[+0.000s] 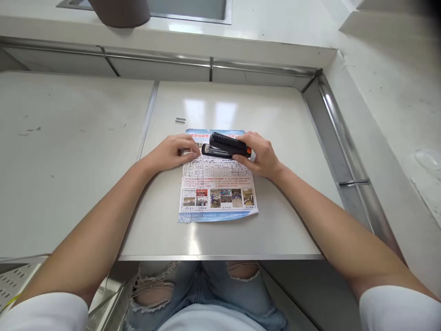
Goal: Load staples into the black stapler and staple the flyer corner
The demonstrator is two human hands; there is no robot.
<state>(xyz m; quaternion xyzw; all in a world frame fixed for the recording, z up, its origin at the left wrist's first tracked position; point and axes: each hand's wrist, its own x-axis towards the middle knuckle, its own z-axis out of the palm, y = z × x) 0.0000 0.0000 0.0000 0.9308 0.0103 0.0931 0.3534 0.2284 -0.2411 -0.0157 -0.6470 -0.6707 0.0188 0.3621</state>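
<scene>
Gripping the black stapler (227, 143) by its rear in the right fingers (243, 160), lengthwise across the printed sheet's (225, 182) upper part, nose-first toward loosely open left fingers (189, 143) on the sheet's left side.

Head view: looks forward, steeply down, near over table (282, 220).

black stapler (229, 143) on, perhaps above, printed sheet (225, 184)

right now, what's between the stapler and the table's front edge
In the head view, from the stapler toward the front edge come the printed flyer, with its row of photos, then a strip of white tabletop.
</scene>
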